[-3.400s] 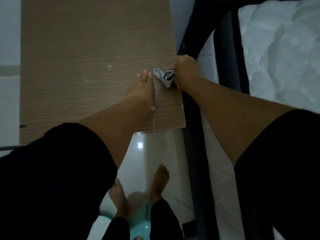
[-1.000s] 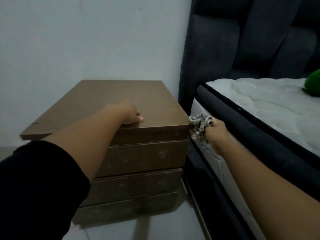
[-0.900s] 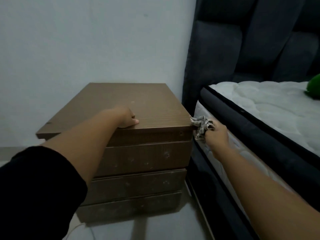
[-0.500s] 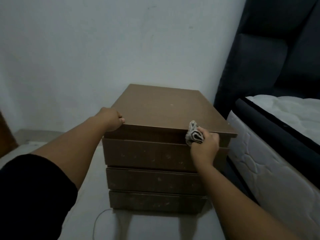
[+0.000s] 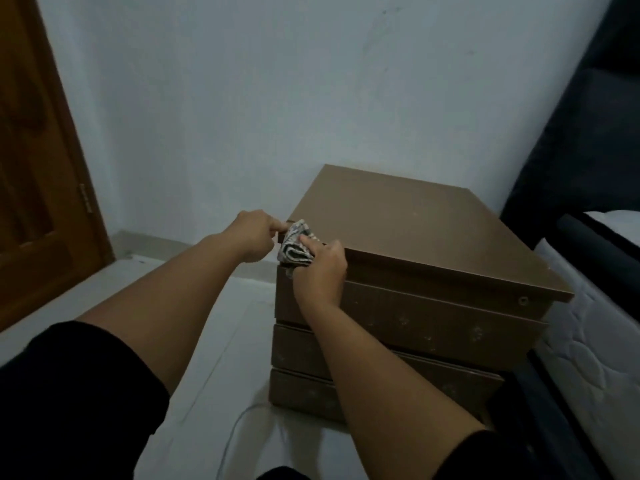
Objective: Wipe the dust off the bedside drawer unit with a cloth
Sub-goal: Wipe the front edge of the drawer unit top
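Observation:
The brown wooden bedside drawer unit (image 5: 408,230) stands against the wall, its three dusty drawer fronts facing me. My right hand (image 5: 322,268) grips a bunched checked cloth (image 5: 294,249) and holds it against the front left corner of the top board. My left hand (image 5: 254,233) is at that same corner, fingers curled at the board's left edge, touching the cloth. Whether the left fingers hold the edge or the cloth is not clear.
A white mattress (image 5: 588,358) on a dark bed frame (image 5: 585,161) sits close on the right of the unit. A wooden door (image 5: 38,174) is at the left. A thin white cable (image 5: 235,431) lies on the pale floor before the unit.
My right hand slid the cloth along the top board's front edge from the right corner to the left corner. My view swung left, and my left hand stayed near the left corner.

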